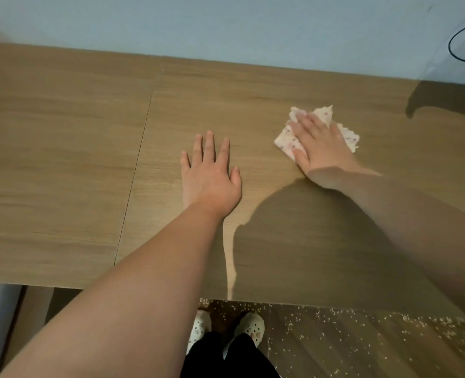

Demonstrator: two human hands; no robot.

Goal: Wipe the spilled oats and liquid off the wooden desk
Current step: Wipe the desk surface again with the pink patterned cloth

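Both flat | right hand (318,143) presses cloth (288,139) (patterned) | left hand (209,175) on desk (62,159)

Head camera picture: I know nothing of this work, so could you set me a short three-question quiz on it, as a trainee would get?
1. True or false: the left hand lies flat on the desk, holding nothing.
2. Where do the scattered oats lie? A) on the floor B) in a bowl C) on a chair
3. Fill in: the right hand presses flat on the ____.
Key: 1 true; 2 A; 3 cloth.
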